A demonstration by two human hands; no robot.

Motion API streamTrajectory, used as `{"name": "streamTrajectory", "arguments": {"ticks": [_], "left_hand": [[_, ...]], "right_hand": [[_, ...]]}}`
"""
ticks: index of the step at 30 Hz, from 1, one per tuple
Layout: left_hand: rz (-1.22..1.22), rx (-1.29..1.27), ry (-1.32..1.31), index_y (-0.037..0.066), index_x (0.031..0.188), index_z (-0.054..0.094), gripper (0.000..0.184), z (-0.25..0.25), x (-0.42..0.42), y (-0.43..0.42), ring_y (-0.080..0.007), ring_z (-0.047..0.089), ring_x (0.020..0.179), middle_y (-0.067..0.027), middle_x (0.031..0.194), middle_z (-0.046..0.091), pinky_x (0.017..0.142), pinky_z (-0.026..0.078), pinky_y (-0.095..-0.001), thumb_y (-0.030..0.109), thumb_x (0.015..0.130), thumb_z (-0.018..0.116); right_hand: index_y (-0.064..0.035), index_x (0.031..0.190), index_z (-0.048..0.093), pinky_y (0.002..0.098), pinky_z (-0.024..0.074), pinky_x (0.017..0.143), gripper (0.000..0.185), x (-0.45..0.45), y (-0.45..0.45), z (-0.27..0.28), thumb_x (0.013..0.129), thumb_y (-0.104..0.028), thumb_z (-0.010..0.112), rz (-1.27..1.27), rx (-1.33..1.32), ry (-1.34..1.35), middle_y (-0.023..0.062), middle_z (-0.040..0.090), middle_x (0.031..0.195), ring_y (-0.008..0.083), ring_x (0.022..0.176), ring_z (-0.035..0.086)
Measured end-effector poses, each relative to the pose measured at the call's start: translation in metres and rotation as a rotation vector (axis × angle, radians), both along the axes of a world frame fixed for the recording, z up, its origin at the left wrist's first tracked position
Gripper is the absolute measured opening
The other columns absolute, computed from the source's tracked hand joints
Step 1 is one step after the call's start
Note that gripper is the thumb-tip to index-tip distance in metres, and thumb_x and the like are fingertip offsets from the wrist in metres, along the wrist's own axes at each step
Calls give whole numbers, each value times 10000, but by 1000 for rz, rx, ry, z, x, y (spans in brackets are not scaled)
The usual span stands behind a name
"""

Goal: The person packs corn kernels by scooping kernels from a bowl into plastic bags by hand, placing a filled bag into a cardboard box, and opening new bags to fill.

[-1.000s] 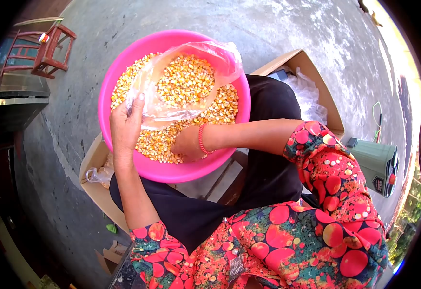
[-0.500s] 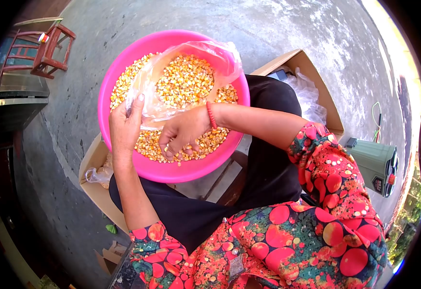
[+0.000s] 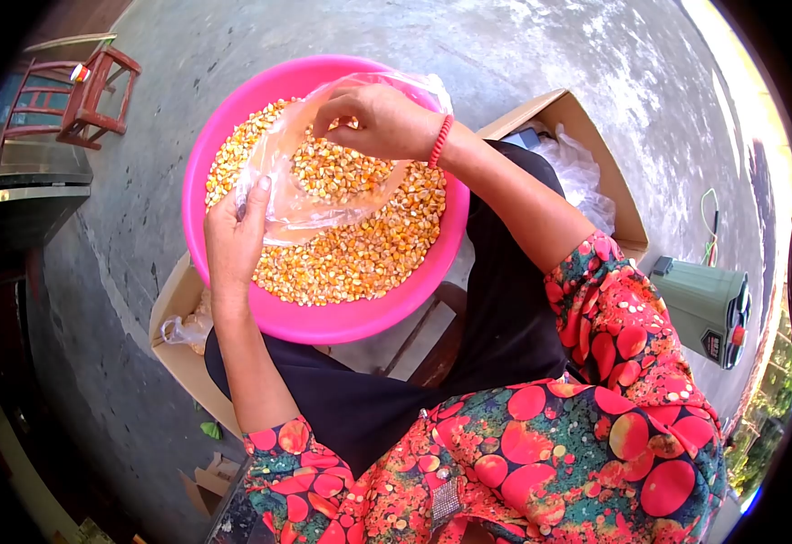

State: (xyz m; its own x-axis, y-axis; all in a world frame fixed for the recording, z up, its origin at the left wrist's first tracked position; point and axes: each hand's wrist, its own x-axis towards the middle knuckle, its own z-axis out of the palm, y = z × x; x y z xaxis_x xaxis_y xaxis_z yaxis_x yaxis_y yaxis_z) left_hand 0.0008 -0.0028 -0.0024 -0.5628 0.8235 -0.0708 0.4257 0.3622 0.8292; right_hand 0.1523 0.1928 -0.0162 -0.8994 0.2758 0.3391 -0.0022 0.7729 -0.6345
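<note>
A wide pink basin full of loose yellow corn kernels sits at my lap. A clear plastic bag lies in it with its mouth spread, and kernels show inside. My left hand is closed on the bag's left edge, thumb on top. Over the far part of the bag's mouth is my right hand, fingers curled inward with a small gap beside the thumb. What is within those fingers is hidden. A red beaded bracelet circles the right wrist.
An open cardboard box with clear plastic bags stands to the right of the basin. Another cardboard box is at the lower left. A green-grey bin stands far right, a wooden chair at the upper left.
My right hand has risen from the loose kernels at the basin's near side and moved away from me, over the bag's mouth. The left hand stays on the bag's edge.
</note>
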Motion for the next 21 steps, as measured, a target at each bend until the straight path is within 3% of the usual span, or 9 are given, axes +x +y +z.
{"name": "streamTrajectory", "arguments": {"ticks": [2, 4, 6, 8, 10, 12, 14, 17, 21], "left_hand": [[22, 59, -20, -22, 746, 610, 332, -2, 1, 1, -50, 404, 541, 23, 556, 482, 469, 332, -262, 275, 890, 577], [25, 45, -22, -22, 746, 611, 332, 3, 4, 2, -50, 407, 543, 23, 557, 483, 471, 336, -260, 275, 890, 576], [27, 26, -22, -21, 745, 611, 333, 5, 4, 3, -50, 410, 544, 24, 558, 485, 473, 339, -257, 276, 891, 575], [31, 23, -19, -20, 749, 613, 333, 6, 4, 4, -51, 419, 545, 22, 558, 487, 479, 349, -253, 278, 893, 573], [36, 36, -39, -20, 748, 612, 335, 5, 6, 5, -52, 419, 544, 21, 557, 488, 478, 349, -254, 279, 893, 573], [42, 50, -60, -20, 748, 610, 336, 6, 5, 5, -53, 420, 543, 20, 557, 489, 478, 349, -255, 280, 894, 572], [0, -73, -30, -26, 912, 647, 291, 10, 2, 5, -43, 509, 630, 7, 730, 609, 550, 412, -214, 252, 908, 560], [-16, -45, 9, -27, 914, 647, 295, 2, -2, 4, -46, 513, 645, 5, 743, 612, 564, 417, -213, 255, 908, 559], [-14, -59, -7, -29, 913, 647, 300, 3, -1, 4, -49, 519, 660, 4, 749, 615, 578, 423, -216, 257, 909, 558]], "right_hand": [[-22, 945, 647, 294, 497, 727, 195, 0, -11, 8, 758, -73, 625, 245, -539, -205, 53, 646, 956, 139, 862, 612], [-2, 901, 644, 277, 495, 694, 155, 0, -37, -3, 797, -107, 596, 573, -429, 273, 50, 657, 860, 136, 817, 610], [-37, 989, 621, 312, 489, 718, 206, -9, -59, -13, 813, -128, 565, 804, -605, -261, 105, 645, 918, 201, 831, 618], [-76, 1049, 587, 357, 491, 734, 248, -7, -83, -14, 806, -102, 543, 830, -291, -447, 160, 594, 1025, 290, 849, 615], [-56, 1010, 589, 393, 491, 749, 221, 2, -104, -28, 801, -121, 551, 604, 58, -508, 167, 582, 996, 327, 850, 616], [-50, 965, 622, 414, 491, 754, 214, 4, -115, -63, 797, -164, 552, 450, 67, -470, 168, 619, 941, 331, 870, 618], [-43, 920, 655, 435, 490, 759, 231, 5, -121, -63, 793, -208, 553, 297, 75, -431, 168, 657, 886, 334, 889, 619], [-57, 959, 657, 438, 503, 753, 279, -3, -130, -46, 775, -250, 575, 537, 60, -789, 190, 649, 909, 372, 875, 621], [-27, 940, 606, 417, 517, 645, 263, -3, -132, -55, 822, -255, 547, 656, 17, -742, 163, 641, 750, 306, 731, 645]]}}
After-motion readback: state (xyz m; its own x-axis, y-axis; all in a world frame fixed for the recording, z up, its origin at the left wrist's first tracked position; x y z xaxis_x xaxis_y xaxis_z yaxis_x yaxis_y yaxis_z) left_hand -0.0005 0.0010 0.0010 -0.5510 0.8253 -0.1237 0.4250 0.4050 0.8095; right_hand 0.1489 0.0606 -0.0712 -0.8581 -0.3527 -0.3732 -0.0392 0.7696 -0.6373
